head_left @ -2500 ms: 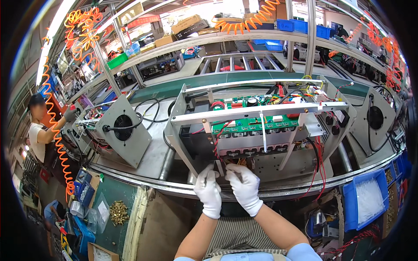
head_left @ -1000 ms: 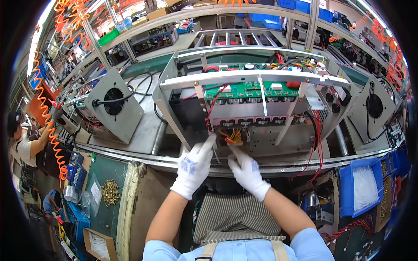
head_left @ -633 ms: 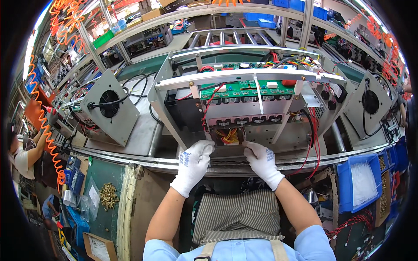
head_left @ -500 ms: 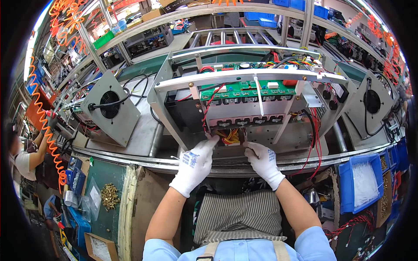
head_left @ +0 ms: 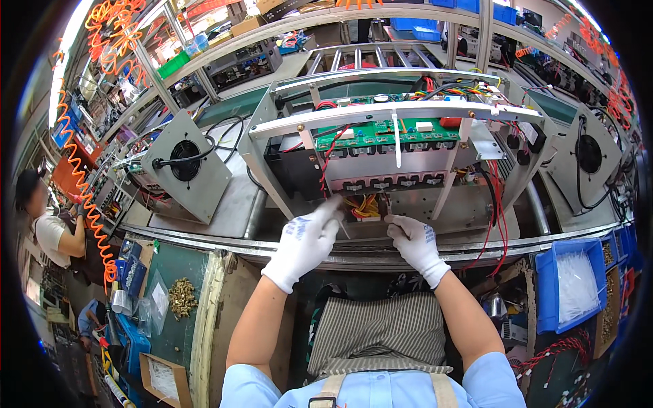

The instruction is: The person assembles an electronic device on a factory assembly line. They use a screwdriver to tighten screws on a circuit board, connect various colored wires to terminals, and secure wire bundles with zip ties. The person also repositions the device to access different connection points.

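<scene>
An open metal chassis [head_left: 299, 129] stands across the bench in front of me. It holds a green circuit board [head_left: 371, 132] with a row of black components below. A white cable tie [head_left: 397, 139] hangs over its front rail. Both my hands wear white gloves. My left hand [head_left: 306, 241] is closed at the lower front opening, fingertips smeared by motion, with a thin white cable tie [head_left: 345, 230] sticking out beside them. Yellow wires [head_left: 362, 206] lie bundled between my hands. My right hand [head_left: 416, 245] pinches at the right of that bundle; what its fingertips hold is too small to make out.
Grey panels with fans [head_left: 183, 160] stand left and right of the chassis. Red wires [head_left: 502, 224] dangle at its right. A blue bin [head_left: 544, 285] of white strips sits at right, a brass fittings pile [head_left: 182, 298] at left. Another person [head_left: 58, 234] stands far left.
My left hand's fingers have moved and are blurred, and the white tie now shows to their right. My right hand stays pinched by the bundle. The whole view has shifted slightly.
</scene>
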### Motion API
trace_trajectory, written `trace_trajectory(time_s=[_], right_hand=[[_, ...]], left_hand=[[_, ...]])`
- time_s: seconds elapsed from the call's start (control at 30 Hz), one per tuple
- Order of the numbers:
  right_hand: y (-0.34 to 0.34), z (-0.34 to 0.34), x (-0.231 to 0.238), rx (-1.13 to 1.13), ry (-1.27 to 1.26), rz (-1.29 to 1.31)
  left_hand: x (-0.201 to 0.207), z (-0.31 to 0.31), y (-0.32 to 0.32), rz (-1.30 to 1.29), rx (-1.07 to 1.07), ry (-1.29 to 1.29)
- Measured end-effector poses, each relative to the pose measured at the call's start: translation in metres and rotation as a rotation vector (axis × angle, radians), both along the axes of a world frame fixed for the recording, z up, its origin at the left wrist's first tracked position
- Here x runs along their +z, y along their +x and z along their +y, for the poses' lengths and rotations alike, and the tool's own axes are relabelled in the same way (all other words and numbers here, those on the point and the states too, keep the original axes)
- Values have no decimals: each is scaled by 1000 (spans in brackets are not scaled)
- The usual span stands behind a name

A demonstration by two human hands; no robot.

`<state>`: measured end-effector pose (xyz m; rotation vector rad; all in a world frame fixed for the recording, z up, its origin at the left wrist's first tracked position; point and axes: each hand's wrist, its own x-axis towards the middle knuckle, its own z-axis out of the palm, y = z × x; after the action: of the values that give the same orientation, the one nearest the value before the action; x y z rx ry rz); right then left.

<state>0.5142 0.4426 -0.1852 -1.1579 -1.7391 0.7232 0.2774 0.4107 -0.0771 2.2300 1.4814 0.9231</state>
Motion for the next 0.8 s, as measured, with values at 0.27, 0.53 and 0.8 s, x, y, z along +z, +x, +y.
trace_trajectory(time_s=[0.27,0.53,0.8], right_hand=[[2,5,18,17,-143,-156],[8,1,16,41,-100,-89],[-8,-25,35,31,-384,401]], left_hand=[[-77,-14,34,275,125,27],[-85,4,44,458,177,-43],[-74,15,32,381,141,-191]])
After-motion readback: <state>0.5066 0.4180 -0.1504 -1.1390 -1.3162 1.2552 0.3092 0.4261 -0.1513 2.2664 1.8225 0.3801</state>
